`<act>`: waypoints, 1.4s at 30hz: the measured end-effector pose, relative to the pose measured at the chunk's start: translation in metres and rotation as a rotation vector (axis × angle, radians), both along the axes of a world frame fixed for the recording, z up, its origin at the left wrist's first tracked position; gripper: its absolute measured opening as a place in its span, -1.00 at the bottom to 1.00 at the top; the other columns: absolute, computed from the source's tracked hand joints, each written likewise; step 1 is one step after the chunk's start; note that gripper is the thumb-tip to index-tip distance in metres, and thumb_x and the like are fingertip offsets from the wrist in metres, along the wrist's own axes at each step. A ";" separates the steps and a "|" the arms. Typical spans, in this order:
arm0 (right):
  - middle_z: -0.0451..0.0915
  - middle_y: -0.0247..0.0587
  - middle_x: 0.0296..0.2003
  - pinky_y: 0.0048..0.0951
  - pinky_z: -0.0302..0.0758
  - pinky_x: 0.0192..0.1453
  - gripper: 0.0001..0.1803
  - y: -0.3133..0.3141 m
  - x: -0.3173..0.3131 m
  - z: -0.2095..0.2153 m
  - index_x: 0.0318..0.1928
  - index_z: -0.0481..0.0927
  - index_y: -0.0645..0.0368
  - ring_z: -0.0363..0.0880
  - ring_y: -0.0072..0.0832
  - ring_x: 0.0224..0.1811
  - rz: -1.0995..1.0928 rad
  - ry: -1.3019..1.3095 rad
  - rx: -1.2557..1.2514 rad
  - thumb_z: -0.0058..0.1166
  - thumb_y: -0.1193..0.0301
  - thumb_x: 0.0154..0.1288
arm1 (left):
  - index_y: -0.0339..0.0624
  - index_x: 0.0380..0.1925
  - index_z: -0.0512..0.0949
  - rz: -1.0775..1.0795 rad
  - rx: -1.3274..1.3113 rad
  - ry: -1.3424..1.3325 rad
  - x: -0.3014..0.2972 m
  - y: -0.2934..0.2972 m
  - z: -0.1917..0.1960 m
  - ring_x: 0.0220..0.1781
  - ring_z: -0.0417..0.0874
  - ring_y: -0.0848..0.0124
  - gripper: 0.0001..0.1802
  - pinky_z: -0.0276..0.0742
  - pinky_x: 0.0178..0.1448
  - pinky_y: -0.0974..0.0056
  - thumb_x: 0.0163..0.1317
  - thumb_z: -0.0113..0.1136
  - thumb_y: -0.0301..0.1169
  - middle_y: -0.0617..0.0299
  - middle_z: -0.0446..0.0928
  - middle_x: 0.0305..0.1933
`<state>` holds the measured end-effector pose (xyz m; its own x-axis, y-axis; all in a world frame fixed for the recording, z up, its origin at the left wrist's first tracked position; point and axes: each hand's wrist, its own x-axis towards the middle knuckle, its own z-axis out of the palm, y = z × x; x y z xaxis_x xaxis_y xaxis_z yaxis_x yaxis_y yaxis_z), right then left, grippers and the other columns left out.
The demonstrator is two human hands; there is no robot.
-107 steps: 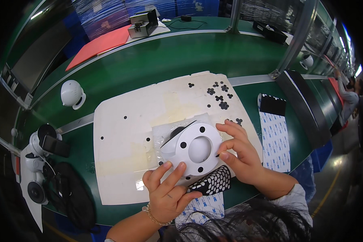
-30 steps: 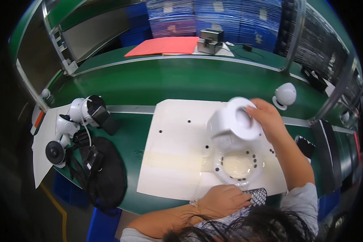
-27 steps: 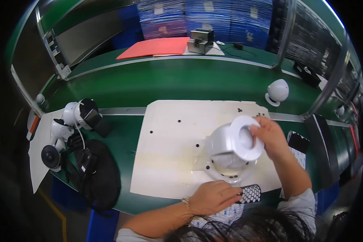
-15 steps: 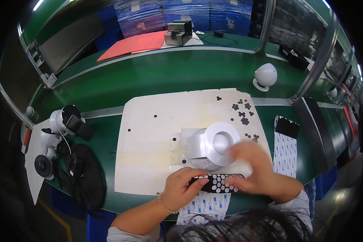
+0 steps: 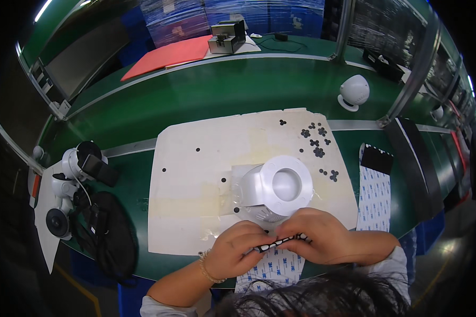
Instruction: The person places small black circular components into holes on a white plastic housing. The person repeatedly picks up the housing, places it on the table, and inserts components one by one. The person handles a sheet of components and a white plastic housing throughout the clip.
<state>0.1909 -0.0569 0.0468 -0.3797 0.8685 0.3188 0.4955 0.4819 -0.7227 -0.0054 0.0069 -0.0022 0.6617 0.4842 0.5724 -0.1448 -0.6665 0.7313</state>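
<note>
Between my two hands is a black sheet of round adhesive pads with white circles (image 5: 281, 242), held nearly edge-on. My left hand (image 5: 237, 249) pinches its left end between thumb and fingers. My right hand (image 5: 316, 236) grips its right part, fingers bent over the top edge. Just beyond them a white plastic housing with a round ring-shaped base (image 5: 266, 185) lies on the pale board (image 5: 188, 198). White printed backing paper (image 5: 272, 270) hangs below my hands at the table's near edge. Whether a single pad sits in my right fingertips is hidden.
Several loose black pads (image 5: 319, 152) lie on the board's right side. Right of it are another backing strip (image 5: 374, 198) and a long black case (image 5: 415, 169). White camera-like devices (image 5: 63, 185) and a black bag (image 5: 111, 232) stand left. A white round device (image 5: 353, 92) stands behind.
My right hand has come down from beside the white housing to the sheet. The sheet has tipped from showing its face to nearly edge-on. The view has shifted slightly.
</note>
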 end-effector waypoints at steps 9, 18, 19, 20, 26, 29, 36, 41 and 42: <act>0.55 -0.27 -0.23 -0.41 0.42 -0.23 -0.83 0.002 0.009 -0.004 -0.31 0.55 0.13 0.53 -0.35 -0.23 0.021 -0.137 0.315 0.17 0.42 0.03 | -0.28 -0.37 0.51 0.127 -0.155 0.086 -0.004 -0.005 0.001 -0.50 0.52 0.27 -0.83 0.41 -0.41 0.34 -0.03 0.19 -0.55 0.10 0.49 -0.49; 0.54 -0.25 -0.24 -0.38 0.38 -0.16 -0.59 -0.001 -0.005 -0.002 -0.09 0.45 0.15 0.51 -0.32 -0.27 -0.038 -0.112 0.239 0.19 0.45 -0.02 | -0.24 -0.49 0.50 0.136 -0.164 0.063 -0.004 -0.009 -0.001 -0.53 0.52 0.26 -0.90 0.41 -0.44 0.32 -0.04 0.21 -0.50 0.13 0.51 -0.50; 0.54 -0.23 -0.25 -0.38 0.38 -0.16 -0.56 0.000 -0.005 -0.004 -0.06 0.43 0.15 0.51 -0.32 -0.28 -0.026 -0.149 0.258 0.20 0.44 -0.02 | -0.24 -0.49 0.50 0.098 -0.154 0.048 -0.004 -0.008 0.000 -0.53 0.52 0.25 -0.90 0.42 -0.44 0.32 -0.05 0.21 -0.50 0.14 0.51 -0.50; 0.54 -0.23 -0.25 -0.37 0.38 -0.16 -0.56 -0.001 -0.004 -0.005 -0.06 0.42 0.16 0.51 -0.32 -0.28 -0.018 -0.143 0.236 0.20 0.44 -0.01 | -0.23 -0.50 0.50 0.093 -0.139 0.041 -0.003 -0.007 0.000 -0.53 0.52 0.24 -0.90 0.42 -0.45 0.31 -0.06 0.21 -0.50 0.14 0.51 -0.50; 0.55 -0.24 -0.29 -0.36 0.38 -0.16 -0.58 -0.001 -0.003 0.002 -0.07 0.43 0.15 0.51 -0.35 -0.28 -0.053 -0.050 0.144 0.18 0.47 -0.01 | -0.24 -0.52 0.50 0.070 -0.003 0.059 -0.001 -0.003 0.001 -0.52 0.52 0.21 -0.90 0.42 -0.45 0.28 -0.10 0.21 -0.50 0.13 0.51 -0.51; 0.54 -0.27 -0.28 -0.38 0.37 -0.17 -0.61 0.001 -0.002 0.004 -0.09 0.45 0.13 0.51 -0.37 -0.27 -0.058 -0.018 0.191 0.18 0.48 0.00 | -0.25 -0.50 0.50 0.103 0.081 0.053 -0.001 -0.003 -0.001 -0.51 0.53 0.20 -0.87 0.44 -0.44 0.26 -0.12 0.21 -0.51 0.12 0.50 -0.51; 0.52 -0.32 -0.34 -0.41 0.36 -0.17 -0.59 0.001 -0.002 0.001 -0.09 0.47 0.11 0.50 -0.39 -0.27 -0.002 -0.175 0.260 0.18 0.50 -0.04 | -0.27 -0.49 0.49 0.115 0.170 0.051 0.001 -0.002 -0.002 -0.51 0.53 0.19 -0.83 0.44 -0.45 0.24 -0.17 0.22 -0.51 0.11 0.50 -0.51; 0.51 -0.32 -0.35 -0.43 0.35 -0.20 -0.52 -0.003 -0.001 -0.007 -0.06 0.46 0.14 0.49 -0.39 -0.27 0.027 -0.193 0.467 0.18 0.51 -0.11 | -0.29 -0.55 0.47 0.122 0.150 0.067 0.000 -0.002 -0.001 -0.53 0.51 0.18 -0.84 0.44 -0.47 0.24 -0.19 0.23 -0.51 0.10 0.50 -0.51; 0.51 -0.31 -0.35 -0.44 0.35 -0.21 -0.52 -0.001 -0.001 -0.008 -0.06 0.46 0.15 0.49 -0.39 -0.27 0.026 -0.176 0.452 0.17 0.51 -0.11 | -0.29 -0.56 0.47 0.124 0.156 0.056 0.000 -0.002 -0.002 -0.54 0.51 0.18 -0.84 0.43 -0.47 0.24 -0.19 0.24 -0.51 0.10 0.50 -0.51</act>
<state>0.1903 -0.0578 0.0389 -0.4815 0.6471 0.5911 0.5750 0.7423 -0.3442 -0.0057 0.0047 -0.0041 0.6355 0.4725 0.6106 -0.0160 -0.7827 0.6222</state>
